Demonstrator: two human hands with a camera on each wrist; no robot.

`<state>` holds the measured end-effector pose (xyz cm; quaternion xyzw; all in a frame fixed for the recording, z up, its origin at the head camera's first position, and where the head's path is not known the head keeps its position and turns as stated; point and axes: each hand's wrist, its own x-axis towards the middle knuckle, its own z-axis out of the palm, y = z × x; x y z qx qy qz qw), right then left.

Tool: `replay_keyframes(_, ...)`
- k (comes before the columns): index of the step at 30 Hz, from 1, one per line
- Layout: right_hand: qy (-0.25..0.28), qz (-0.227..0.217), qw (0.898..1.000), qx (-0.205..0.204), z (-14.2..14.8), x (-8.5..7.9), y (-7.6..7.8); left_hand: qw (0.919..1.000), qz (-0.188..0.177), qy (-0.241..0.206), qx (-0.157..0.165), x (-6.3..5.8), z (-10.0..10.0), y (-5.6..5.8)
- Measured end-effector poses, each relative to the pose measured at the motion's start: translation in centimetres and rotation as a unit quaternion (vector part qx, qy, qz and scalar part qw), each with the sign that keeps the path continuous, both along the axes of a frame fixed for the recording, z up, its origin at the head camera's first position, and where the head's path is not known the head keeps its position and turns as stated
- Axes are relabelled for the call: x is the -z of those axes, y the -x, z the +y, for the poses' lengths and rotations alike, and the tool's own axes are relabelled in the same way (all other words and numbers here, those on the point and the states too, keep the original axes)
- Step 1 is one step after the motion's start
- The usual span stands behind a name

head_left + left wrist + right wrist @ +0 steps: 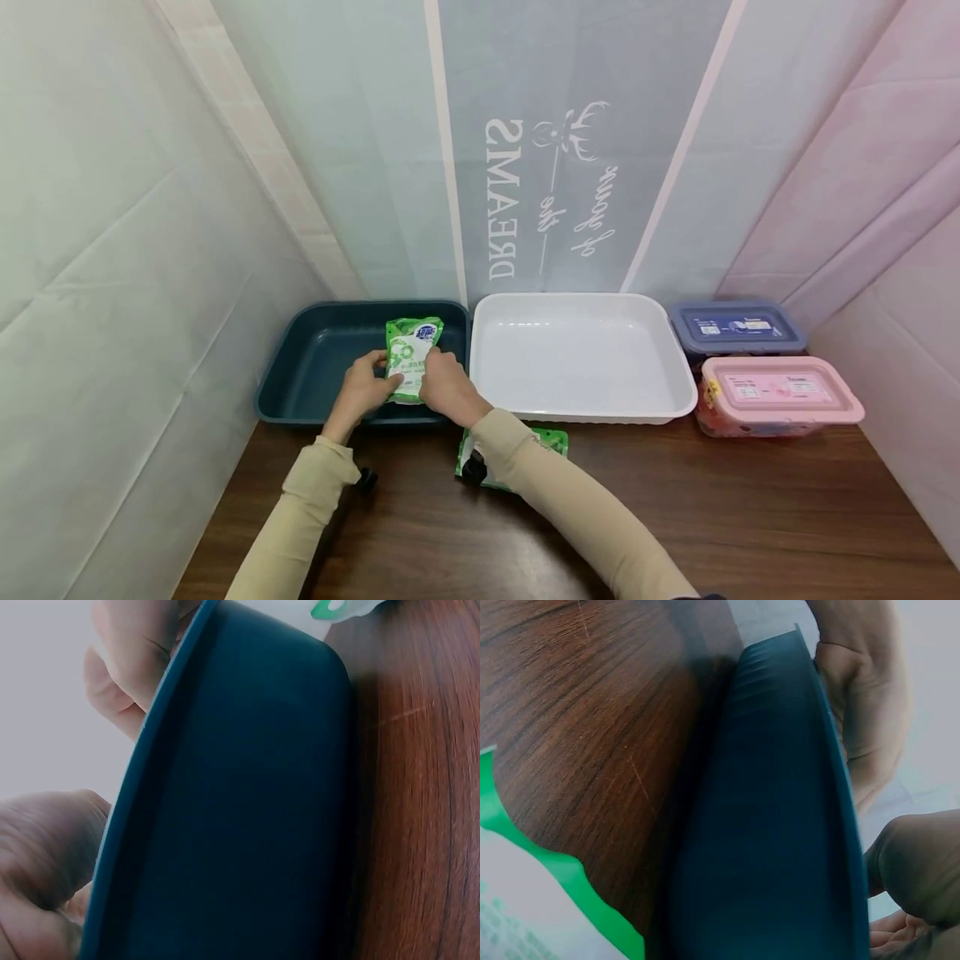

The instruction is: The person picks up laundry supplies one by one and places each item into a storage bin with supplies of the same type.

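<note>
A green-and-white plastic packet (405,360) is held over the right part of the dark teal tray (300,358). My left hand (363,389) grips its left edge, thumb across the printed front. On the opposite edge, my right hand (448,385) holds the packet with curled fingers. Whether its lower end touches the tray floor, I cannot tell. Both wrist views mostly show the tray's outer wall (240,787), which hides the packet and parts of the hands. A second green-and-white packet (553,442) lies on the table, partly under my right forearm.
Right of the teal tray stands a white tray (577,354). Beyond it are a blue-lidded box (738,327) and a pink-lidded box (780,392). The brown wooden table (675,508) extends in front, and a printed curtain (555,167) hangs behind.
</note>
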<state>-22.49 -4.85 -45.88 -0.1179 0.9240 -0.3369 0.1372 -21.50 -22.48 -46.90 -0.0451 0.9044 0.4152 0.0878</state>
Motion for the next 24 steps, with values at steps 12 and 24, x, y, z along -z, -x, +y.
replay_keyframes(12, -0.033, 0.042, 0.998, -0.023, -1.2, 1.4, -0.4, 0.9975, -0.026, 0.065, 0.010, 0.8, -0.2, 0.2)
replay_keyframes(24, -0.085, 0.103, 0.991, -0.031, -1.2, 1.9, 0.0, 0.9958, -0.033, 0.085, 0.001, 0.5, 0.6, 0.7)
